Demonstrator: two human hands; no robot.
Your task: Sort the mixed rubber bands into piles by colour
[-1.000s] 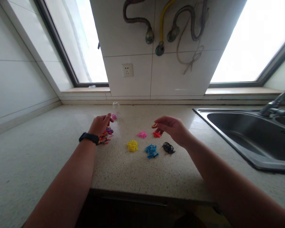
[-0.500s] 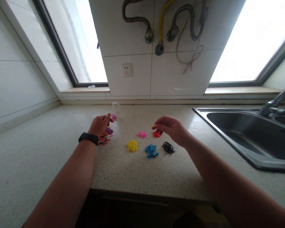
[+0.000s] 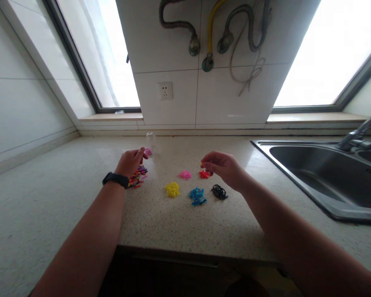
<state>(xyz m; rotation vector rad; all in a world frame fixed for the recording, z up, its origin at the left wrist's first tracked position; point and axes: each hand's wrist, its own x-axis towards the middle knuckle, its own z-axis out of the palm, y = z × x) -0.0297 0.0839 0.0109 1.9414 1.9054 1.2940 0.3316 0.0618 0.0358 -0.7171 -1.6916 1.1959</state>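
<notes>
My left hand (image 3: 130, 163), a dark band on its wrist, is closed over a mixed pile of multicoloured rubber bands (image 3: 136, 177); whatever its fingertips pinch is hidden. Behind it are a pink heap (image 3: 147, 152) and a clear plastic cup (image 3: 150, 139). My right hand (image 3: 221, 165) pinches a tiny yellowish rubber band (image 3: 201, 165) just above a red pile (image 3: 204, 174). Nearby on the counter lie sorted piles of pink bands (image 3: 184, 175), yellow bands (image 3: 172, 189), blue bands (image 3: 197, 196) and black bands (image 3: 219, 192).
The speckled stone counter (image 3: 179, 231) ends at a front edge near me. A steel sink (image 3: 321, 177) with a faucet (image 3: 358, 134) is set in at the right. The tiled wall behind carries a socket (image 3: 165, 90) and hoses (image 3: 209, 37), between two windows.
My right hand's fingertips have shifted slightly right and closed in, and more of the red pile shows beneath them. My left hand has stayed almost still.
</notes>
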